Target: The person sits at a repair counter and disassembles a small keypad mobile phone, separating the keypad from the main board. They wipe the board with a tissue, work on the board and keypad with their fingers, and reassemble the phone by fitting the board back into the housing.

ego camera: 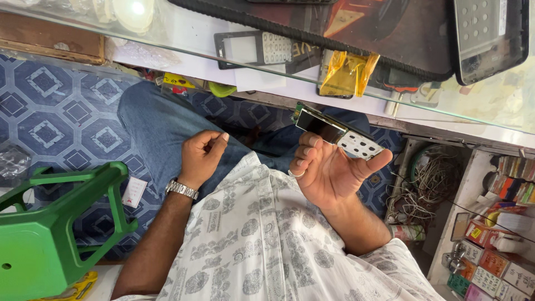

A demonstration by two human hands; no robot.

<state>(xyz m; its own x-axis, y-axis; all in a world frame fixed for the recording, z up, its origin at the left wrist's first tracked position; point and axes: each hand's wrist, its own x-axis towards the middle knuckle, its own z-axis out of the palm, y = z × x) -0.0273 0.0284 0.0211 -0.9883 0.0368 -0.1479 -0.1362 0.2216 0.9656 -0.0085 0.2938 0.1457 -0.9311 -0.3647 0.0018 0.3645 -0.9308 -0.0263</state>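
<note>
Right of centre, the right hand (329,173) grips a phone (338,135) by its fingertips, above the palm. Left of it, the left hand (202,156) rests loosely curled and empty on the knee (156,125).

This is a small phone repair shop or stall. A glass tabletop (434,114) carries phone keypad frames (253,49), a phone cover (490,39) and a yellow foil packet (348,72). Beneath it, shelves hold a tangle of wires (423,178) and small coloured parts boxes (490,262). A green plastic stool (50,234) stands on the patterned floor (56,117).
</note>
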